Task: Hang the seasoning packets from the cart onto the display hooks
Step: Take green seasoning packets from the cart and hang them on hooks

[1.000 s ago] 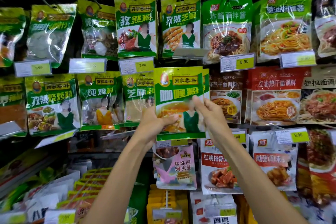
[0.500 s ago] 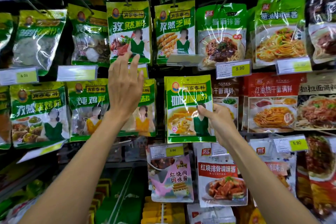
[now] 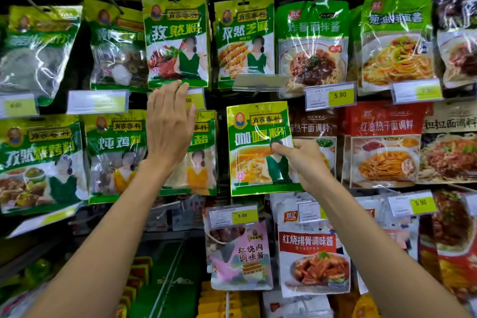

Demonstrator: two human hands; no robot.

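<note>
At the far left, green seasoning packets hung in rows behind yellow price labels [image 3: 97, 101]. The left hand [image 3: 169, 126] was raised flat against the display with its fingers [image 3: 178, 90] straight and close together, holding nothing. The tips lay at the lower edge of the cumin packet [image 3: 178, 41], over a price tag [image 3: 195, 99]; I could not tell whether they pressed on it. Just to its right, the curry packet [image 3: 258, 147] stood upright in the middle row, its top under a tilted label holder [image 3: 258, 81]. The right hand [image 3: 302, 162] pinched its right edge, thumb on the front. Red noodle-sauce packets [image 3: 382, 144] filled the right side.

Whether the packet's hole sat on a hook was hidden by glare and the holder. If it did not, letting go would likely drop the packet. A one-edge pinch could also let it twist off line, and the label holder could swing down and block the hook.
</note>
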